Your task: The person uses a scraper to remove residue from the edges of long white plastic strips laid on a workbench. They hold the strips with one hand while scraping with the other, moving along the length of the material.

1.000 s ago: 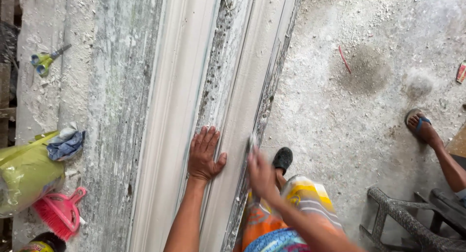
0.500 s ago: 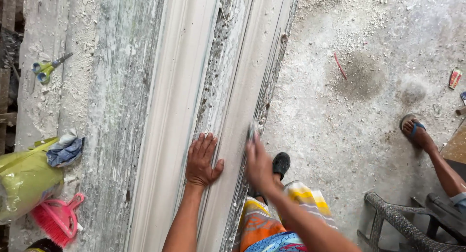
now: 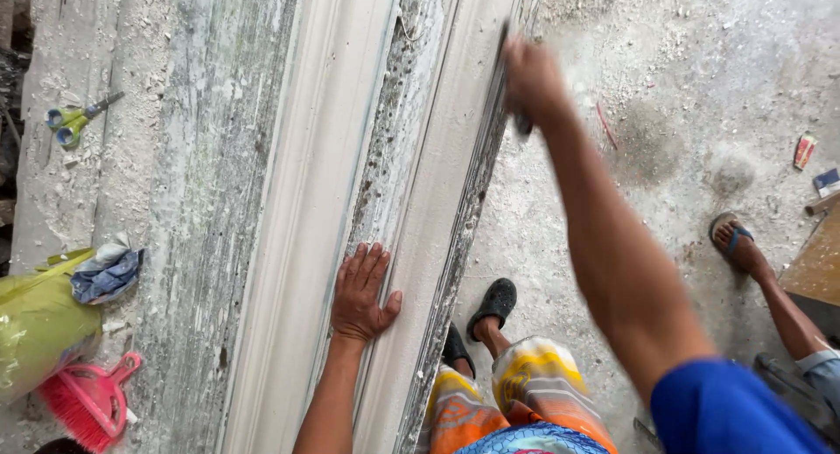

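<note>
Dusty workbench (image 3: 114,183): scraper (image 3: 516,78) in right hand (image 3: 529,78) grip, atop white moulding (image 3: 437,200).

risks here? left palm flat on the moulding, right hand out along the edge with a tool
1. The left hand rests flat on the white moulding, close to the strip the right hand works with a thin dark tool; a slip might catch its fingers.
2. The right arm is stretched far out, so control may be weak.
3. Another person's sandalled foot stands nearby on the rubble-strewn floor; a stumble seems possible.
</note>
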